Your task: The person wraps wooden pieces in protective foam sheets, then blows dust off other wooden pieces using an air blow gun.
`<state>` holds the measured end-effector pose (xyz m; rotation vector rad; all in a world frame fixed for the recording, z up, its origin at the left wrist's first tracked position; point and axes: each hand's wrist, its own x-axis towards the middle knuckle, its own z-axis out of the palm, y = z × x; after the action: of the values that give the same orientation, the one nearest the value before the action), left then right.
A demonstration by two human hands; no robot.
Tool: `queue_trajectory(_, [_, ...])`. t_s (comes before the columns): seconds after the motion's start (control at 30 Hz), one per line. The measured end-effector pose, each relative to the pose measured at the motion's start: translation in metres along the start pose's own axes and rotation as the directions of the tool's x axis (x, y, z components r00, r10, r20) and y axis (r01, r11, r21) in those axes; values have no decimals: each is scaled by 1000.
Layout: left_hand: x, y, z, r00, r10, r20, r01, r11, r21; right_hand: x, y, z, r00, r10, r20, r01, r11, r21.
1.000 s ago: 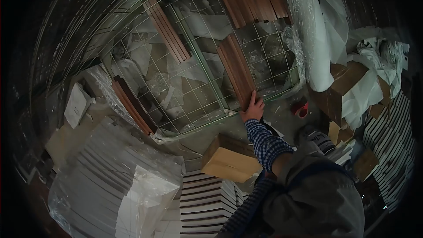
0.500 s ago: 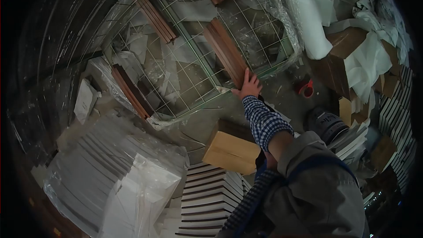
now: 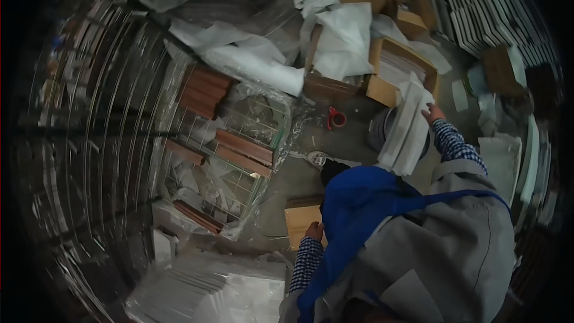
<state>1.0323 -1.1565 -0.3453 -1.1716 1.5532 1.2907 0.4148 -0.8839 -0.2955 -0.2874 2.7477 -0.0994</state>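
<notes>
Hanging by a cardboard box [image 3: 299,227], the left hand [image 3: 313,231] has a grip too dim to judge; the right hand [image 3: 433,113] touches white strips [image 3: 402,128] already laid across a bucket [image 3: 379,127], its hold also unclear. Beyond, with work apparently partway, brown boards [image 3: 242,145] lie on a mesh frame [image 3: 279,134] partly hidden by plastic [image 3: 288,128].

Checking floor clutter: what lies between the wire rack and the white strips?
The head view shows floor with a red item and a shoe, then part of the bucket behind the strips.
</notes>
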Motion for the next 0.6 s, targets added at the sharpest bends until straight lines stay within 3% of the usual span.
queue_trajectory(0.03, [-18, 6, -12, 999, 27, 29, -30, 995, 98, -5, 64, -34, 972, 219, -80, -206, 968, 143])
queue_trajectory(0.1, [-2, 73, -29, 973, 176, 147, -214, 926, 311, -63, 162, -97, 846, 496, -197, -454, 863, 224])
queue_trajectory(0.17, [9, 155, -19, 911, 271, 310, -395, 788, 473, -140, 222, -138, 750, 606, -263, -572, 795, 201])
queue_trajectory(0.27, [18, 236, 0, 828, 284, 483, -541, 632, 555, -227, 286, -174, 624, 716, -313, -651, 698, 299])
queue_trajectory(0.37, [22, 294, 12, 786, 269, 557, -600, 546, 584, -288, 378, -194, 461, 736, -496, -670, 655, 349])
queue_trajectory(0.4, [19, 321, 26, 772, 267, 576, -619, 517, 591, -304, 418, -204, 430, 759, -489, -686, 627, 369])
queue_trajectory(0.5, [20, 404, 70, 723, 225, 653, -679, 400, 615, -368, 514, -229, 206, 791, -576, -762, 499, 414])
queue_trajectory(0.6, [13, 486, 147, 669, 135, 731, -735, 268, 623, -437, 586, -233, -68, 892, -447, -749, 251, 614])
